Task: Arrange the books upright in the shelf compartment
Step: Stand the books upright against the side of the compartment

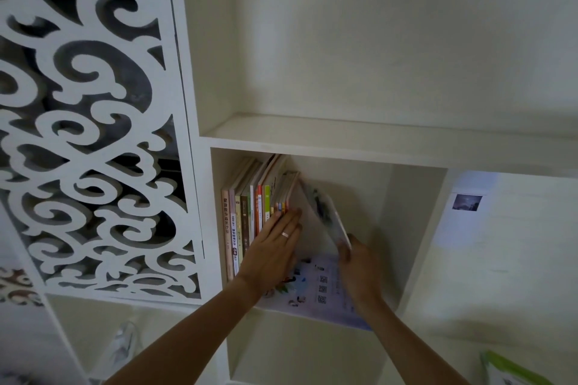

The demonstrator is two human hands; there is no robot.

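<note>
Several books (247, 216) stand upright against the left wall of a white shelf compartment (413, 228), spines facing out. My left hand (275, 247), fingers straight and a ring on one, presses flat against the rightmost spines. My right hand (356, 262) grips the lower corner of a thin book (325, 212) that leans left, its top touching the row. Another book with a pale printed cover (319, 287) lies flat on the compartment floor beneath both hands.
A white carved fretwork panel (93, 134) fills the left side. The shelf above (344, 131) holds nothing in view. A lower compartment (306, 350) opens beneath. A green-edged object (506, 369) sits at bottom right, and a small photo (466, 202) hangs on the right wall.
</note>
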